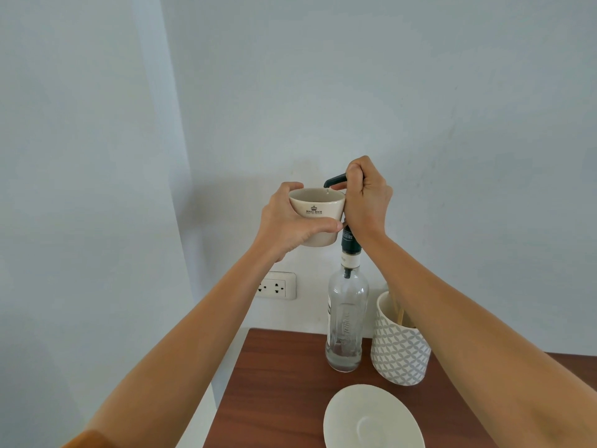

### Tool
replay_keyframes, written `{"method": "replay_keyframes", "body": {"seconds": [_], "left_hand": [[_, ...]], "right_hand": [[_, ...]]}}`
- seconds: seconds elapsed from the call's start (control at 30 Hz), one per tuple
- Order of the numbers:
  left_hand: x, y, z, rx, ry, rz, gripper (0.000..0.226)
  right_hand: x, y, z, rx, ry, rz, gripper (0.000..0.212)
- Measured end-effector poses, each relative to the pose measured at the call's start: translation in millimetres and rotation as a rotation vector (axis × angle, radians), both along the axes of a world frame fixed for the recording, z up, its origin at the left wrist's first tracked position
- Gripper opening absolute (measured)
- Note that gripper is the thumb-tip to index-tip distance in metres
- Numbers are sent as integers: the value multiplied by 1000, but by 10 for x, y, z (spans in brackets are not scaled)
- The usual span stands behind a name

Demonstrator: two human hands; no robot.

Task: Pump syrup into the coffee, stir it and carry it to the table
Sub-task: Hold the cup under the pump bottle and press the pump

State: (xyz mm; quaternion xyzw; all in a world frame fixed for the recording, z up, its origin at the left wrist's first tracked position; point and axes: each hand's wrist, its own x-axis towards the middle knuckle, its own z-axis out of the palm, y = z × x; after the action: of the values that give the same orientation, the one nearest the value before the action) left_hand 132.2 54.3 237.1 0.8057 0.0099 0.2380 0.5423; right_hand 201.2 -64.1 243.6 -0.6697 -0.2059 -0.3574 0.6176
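My left hand (290,223) grips a cream coffee cup (318,206) with a dark crest logo and holds it up in the air, its rim right under the black pump spout (334,181). My right hand (365,197) is closed over the top of the pump. The pump sits on a tall clear glass syrup bottle (345,321) that stands on the brown wooden table (277,392); only a little liquid shows at the bottle's bottom. The cup's contents are hidden from this angle.
A white-and-grey patterned holder (399,350) with wooden sticks stands just right of the bottle. A cream saucer (371,418) lies near the table's front edge. A white wall socket (274,286) is on the wall at the left, behind the table's edge.
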Motion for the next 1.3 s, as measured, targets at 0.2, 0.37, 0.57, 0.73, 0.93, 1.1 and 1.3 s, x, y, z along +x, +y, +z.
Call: {"method": "replay_keyframes", "body": {"seconds": [0.2,0.37,0.57,0.73,0.93,1.1,1.3], "left_hand": [[16,6,-10,13,-5,6,95],[38,9,-5,3,-5,8,96],[53,14,-5,3,-5,10,96],[45,-1,-8,-8,-10,3,106],[50,11,-15,-12,-5,7,100],[41,1,-19,-15,-11,5,106],[49,10,-24,-17,-6,6,104]], "right_hand": [[-29,-3,2,43,7,25,21],[20,7,8,30,14,28,20],[66,12,-9,11,-10,3,19],[57,14,-9,1,-18,11,19],[57,6,-1,1,-18,-6,20],[78,11,-5,-6,-18,-17,20],[74,4,-3,-15,1,-13,24]]}}
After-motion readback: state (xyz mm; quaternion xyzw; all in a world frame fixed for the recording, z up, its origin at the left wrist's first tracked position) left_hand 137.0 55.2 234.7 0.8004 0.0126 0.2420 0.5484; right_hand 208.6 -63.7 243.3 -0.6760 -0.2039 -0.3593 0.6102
